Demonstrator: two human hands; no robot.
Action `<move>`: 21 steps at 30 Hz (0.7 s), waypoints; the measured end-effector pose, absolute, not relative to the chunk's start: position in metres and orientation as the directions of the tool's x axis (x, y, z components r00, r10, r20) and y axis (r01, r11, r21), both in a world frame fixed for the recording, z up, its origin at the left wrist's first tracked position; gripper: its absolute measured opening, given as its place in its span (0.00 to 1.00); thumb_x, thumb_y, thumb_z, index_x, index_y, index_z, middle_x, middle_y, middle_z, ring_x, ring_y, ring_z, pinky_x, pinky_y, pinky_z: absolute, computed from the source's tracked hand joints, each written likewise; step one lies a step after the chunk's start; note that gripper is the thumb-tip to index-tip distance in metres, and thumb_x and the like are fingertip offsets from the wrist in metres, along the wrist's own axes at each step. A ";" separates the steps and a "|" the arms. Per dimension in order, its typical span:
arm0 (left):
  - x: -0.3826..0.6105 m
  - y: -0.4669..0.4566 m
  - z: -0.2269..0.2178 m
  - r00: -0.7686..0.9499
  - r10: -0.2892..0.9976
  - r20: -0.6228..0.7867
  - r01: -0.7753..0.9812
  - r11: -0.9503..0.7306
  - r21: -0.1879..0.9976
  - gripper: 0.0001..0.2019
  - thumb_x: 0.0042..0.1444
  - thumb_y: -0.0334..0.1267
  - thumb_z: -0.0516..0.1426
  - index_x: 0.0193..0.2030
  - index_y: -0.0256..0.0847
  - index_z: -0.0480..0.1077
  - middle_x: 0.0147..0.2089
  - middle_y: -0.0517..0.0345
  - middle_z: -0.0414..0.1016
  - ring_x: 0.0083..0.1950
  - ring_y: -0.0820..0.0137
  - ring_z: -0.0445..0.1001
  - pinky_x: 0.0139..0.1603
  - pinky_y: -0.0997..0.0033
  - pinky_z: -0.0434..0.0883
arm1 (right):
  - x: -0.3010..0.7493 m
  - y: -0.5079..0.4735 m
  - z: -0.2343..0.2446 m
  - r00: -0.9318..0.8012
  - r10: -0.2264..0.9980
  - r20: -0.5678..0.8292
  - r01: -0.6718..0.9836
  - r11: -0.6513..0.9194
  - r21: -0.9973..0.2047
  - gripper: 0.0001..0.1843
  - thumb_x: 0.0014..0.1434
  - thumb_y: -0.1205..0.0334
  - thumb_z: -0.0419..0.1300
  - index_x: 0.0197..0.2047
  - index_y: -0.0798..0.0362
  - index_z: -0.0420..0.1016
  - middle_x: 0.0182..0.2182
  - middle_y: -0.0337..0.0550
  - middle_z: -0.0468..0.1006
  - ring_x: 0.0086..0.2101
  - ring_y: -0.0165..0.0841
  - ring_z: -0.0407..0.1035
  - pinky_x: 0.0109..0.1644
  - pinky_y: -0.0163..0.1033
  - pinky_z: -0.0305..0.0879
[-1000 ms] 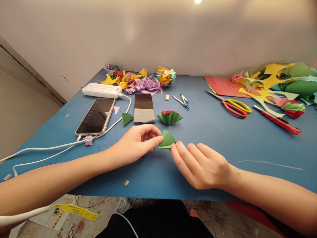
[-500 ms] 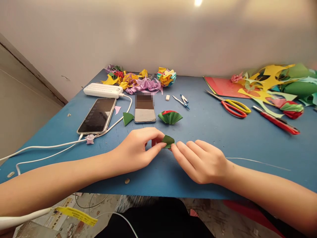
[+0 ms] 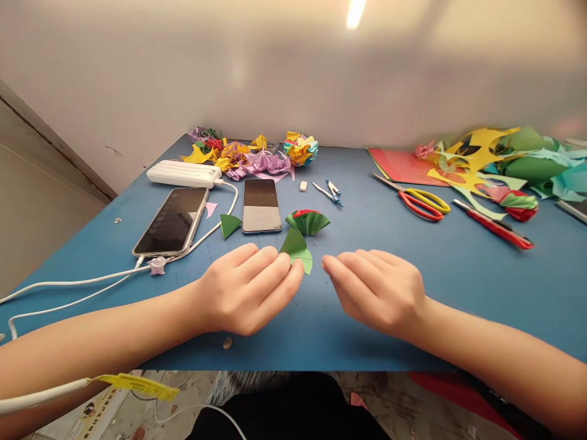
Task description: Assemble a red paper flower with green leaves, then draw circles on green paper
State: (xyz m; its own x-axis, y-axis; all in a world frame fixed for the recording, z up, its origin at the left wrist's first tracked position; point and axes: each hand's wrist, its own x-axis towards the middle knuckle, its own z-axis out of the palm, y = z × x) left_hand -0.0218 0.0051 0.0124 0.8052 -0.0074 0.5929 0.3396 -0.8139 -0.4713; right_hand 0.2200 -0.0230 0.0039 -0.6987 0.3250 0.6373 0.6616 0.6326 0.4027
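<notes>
Between the fingertips of my left hand (image 3: 252, 287) is a folded piece of green paper (image 3: 298, 252), its darker and lighter green faces both showing. My right hand (image 3: 380, 284) hovers a short way to the right, apart from the paper. Its fingers are closed together, and whatever they may hold is hidden. Just beyond the hands sits a pleated green paper fan (image 3: 310, 223) with red at its top. A flat green paper wedge (image 3: 230, 225) lies left of it, beside a small phone (image 3: 261, 214).
Farther left are a larger phone (image 3: 172, 221), a white power bank (image 3: 183, 173) and white cables. An eraser (image 3: 303, 186) and a compass (image 3: 328, 194) lie mid-table. Scissors (image 3: 419, 201), a red cutter (image 3: 498, 227) and paper scraps (image 3: 486, 146) occupy the right.
My hands have separated, with the green paper staying in my left hand. It now shows two flaps, where before it looked like one small curled piece. The view has shifted slightly.
</notes>
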 end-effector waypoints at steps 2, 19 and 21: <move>-0.020 0.002 0.014 0.811 -0.029 0.585 0.335 -0.795 -0.505 0.08 0.59 0.30 0.53 0.43 0.34 0.71 0.35 0.50 0.74 0.34 0.68 0.72 0.29 0.68 0.65 | 0.216 -0.028 0.002 -0.719 0.306 0.625 0.630 0.666 0.399 0.09 0.56 0.70 0.58 0.41 0.60 0.69 0.26 0.41 0.74 0.24 0.27 0.62 0.27 0.37 0.54; -0.011 -0.002 0.013 0.827 -0.027 0.562 0.377 -0.714 -0.590 0.02 0.54 0.30 0.59 0.35 0.33 0.70 0.30 0.56 0.74 0.30 0.71 0.71 0.25 0.70 0.62 | 0.204 -0.029 -0.009 -0.714 0.259 0.650 0.580 0.740 0.341 0.09 0.57 0.68 0.59 0.42 0.60 0.69 0.22 0.36 0.70 0.22 0.25 0.60 0.27 0.36 0.52; -0.012 -0.001 0.012 0.827 -0.027 0.561 0.375 -0.717 -0.588 0.02 0.54 0.30 0.59 0.34 0.34 0.70 0.30 0.56 0.74 0.31 0.70 0.72 0.26 0.70 0.62 | 0.204 -0.029 -0.009 -0.715 0.257 0.650 0.570 0.752 0.331 0.09 0.56 0.70 0.58 0.42 0.60 0.69 0.23 0.37 0.71 0.23 0.25 0.62 0.27 0.36 0.52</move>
State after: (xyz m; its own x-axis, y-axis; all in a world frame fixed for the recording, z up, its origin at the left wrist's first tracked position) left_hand -0.0119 -0.0011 0.0117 0.8274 -0.0273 0.5609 0.3749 -0.7168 -0.5879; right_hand 0.2041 -0.0285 -0.0093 -0.7154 0.2570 0.6497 0.5703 0.7520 0.3306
